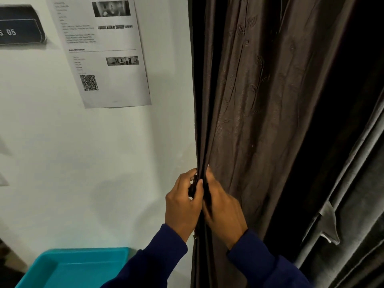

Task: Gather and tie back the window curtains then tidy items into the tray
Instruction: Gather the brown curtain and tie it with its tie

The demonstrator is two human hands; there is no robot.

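Wall [104, 163]: a white surface is being seen on the left, with a printed sheet [99, 50] fixed on it and a dark clock [18, 26] at the upper left corner.
Brown curtain [249, 100]: it is hanging in long folds just beside the wall; its left edge is being gathered low down.
Grey curtain [353, 215]: a second panel is being seen at the far right, apart from the hands, not yet touched.
Tray [68, 269]: the turquoise tray is lying below the hands at the bottom left; no items are being seen in the visible part.
Left hand [182, 204]: it is being closed around the curtain edge from the wall side.
Right hand [222, 208]: it is being pressed on the same folds from the other side, fingers bent on the cloth.
Step in hand: the gathering is judged to be under way; nothing is tied yet.
Next move: more folds are probably to be pulled into the bunch, and a tie-back is needed; none is being seen clearly.
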